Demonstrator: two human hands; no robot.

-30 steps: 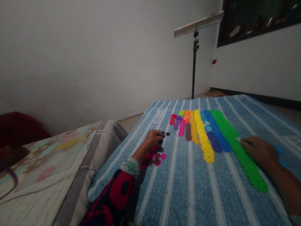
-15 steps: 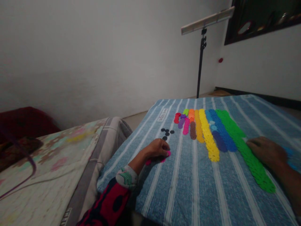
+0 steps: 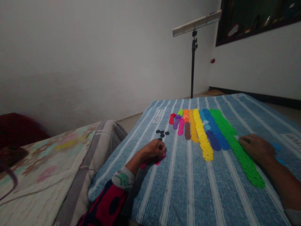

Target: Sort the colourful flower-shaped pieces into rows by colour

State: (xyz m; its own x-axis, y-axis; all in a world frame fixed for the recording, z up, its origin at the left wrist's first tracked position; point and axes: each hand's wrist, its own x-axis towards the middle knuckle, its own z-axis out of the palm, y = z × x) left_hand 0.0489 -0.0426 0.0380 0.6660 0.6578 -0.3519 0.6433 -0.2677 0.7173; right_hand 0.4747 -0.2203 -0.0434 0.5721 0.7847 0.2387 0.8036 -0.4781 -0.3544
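On the striped cloth, my left hand (image 3: 154, 149) has its fingers pinched on a small pink disc (image 3: 164, 155). More pink discs (image 3: 143, 165) lie partly hidden under that hand, and several black discs (image 3: 162, 133) are just beyond it. My right hand (image 3: 257, 149) rests closed at the edge of a long green strip of overlapping discs (image 3: 242, 163); whatever its fingers hold is hidden. Between the hands lie rows of discs in yellow (image 3: 204, 141), dark blue (image 3: 213, 140), orange-yellow (image 3: 194, 130), brown (image 3: 187, 131), pink (image 3: 181, 126) and red (image 3: 172, 118).
The blue-and-white striped cloth (image 3: 178, 188) covers the surface in front of me. Blue discs (image 3: 278, 153) sit beyond my right wrist. To the left is a flower-patterned surface (image 3: 54, 163) with a purple cord (image 3: 11, 177). A black stand (image 3: 193, 66) rises behind the cloth.
The view has turned slightly right, so everything sits further left in the picture. Both hands hold nearly the same places on the cloth, the left still pinching the pink disc.
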